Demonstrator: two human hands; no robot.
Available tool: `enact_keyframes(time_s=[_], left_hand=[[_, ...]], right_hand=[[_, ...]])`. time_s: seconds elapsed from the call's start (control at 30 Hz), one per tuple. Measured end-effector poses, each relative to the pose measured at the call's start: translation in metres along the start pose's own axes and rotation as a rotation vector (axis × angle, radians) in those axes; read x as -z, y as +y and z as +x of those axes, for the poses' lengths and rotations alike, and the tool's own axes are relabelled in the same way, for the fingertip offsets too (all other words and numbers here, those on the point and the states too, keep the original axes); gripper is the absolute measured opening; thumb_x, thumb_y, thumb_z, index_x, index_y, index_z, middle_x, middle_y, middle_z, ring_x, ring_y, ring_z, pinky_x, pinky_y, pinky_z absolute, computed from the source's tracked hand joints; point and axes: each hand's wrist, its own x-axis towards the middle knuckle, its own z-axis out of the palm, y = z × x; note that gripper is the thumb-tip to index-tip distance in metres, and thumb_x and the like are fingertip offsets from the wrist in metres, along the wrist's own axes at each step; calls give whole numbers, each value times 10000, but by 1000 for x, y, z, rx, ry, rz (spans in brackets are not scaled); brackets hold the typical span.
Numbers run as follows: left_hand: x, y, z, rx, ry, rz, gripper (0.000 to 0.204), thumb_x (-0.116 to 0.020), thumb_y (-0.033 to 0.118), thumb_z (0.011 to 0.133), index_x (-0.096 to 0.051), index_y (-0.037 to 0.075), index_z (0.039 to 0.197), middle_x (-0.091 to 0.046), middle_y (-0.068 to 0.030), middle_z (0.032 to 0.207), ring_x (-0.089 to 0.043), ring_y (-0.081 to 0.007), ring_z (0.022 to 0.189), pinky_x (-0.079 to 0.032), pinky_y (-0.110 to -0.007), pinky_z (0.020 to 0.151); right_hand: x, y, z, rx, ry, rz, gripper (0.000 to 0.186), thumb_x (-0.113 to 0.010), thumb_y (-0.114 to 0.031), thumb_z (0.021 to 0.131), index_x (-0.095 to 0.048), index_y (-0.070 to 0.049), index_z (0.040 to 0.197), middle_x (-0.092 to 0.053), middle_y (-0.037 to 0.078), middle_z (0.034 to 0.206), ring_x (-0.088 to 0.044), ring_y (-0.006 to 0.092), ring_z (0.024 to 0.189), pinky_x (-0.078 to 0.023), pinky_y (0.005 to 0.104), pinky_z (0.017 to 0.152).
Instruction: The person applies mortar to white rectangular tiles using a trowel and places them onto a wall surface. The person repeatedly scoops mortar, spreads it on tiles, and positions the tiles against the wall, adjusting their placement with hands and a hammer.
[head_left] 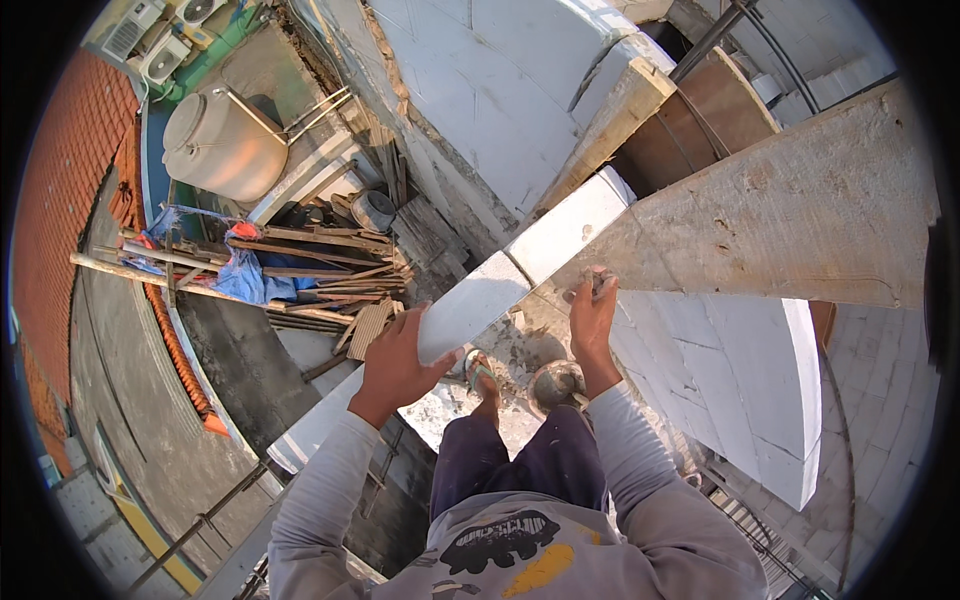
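My left hand (395,365) grips the near-left end of a white rectangular block (470,305), its thumb along the side facing me. This block lies in line with another white block (570,228), and a narrow joint shows between them. My right hand (594,325) is beside the row, just below the left end of a wide wooden board (770,210). Its fingers are curled together; whatever they hold, if anything, is too small to tell. A round bucket (557,385) with greyish contents stands below, near my sandalled foot (482,372).
A white block wall (720,370) curves away at right under the board. Another pale wall (490,90) rises ahead. Down at left lie a pile of wooden planks (325,270) with blue sheeting (243,275), a large water tank (225,145) and a tiled roof (75,170).
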Motion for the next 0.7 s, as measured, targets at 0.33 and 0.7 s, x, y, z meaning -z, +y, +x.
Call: enact_keyframes(time_s=[0.33,0.7], left_hand=[[-33,20,44,-55,4,90,899,-890,296,689,-447,-10,1410,-604,-217,1248,-628,-400,1137,-536,-470,938],[-27,33,47,-31,-15,80,921,-894,190,646,-433,-2,1419,-594,-196,1187,-635,-399,1068,-544,-465,878]], right_hand=[[23,-103,77,895,-837,-883,815,-848,-169,779,-471,-165,1501,-468,53,1559,-273,302,1545,-201,535,1298],[-30,-74,89,1105,-1066,-844,742,-890,-180,690,-569,-158,1358,-603,-3,1389,-427,253,1448,-155,610,1291]])
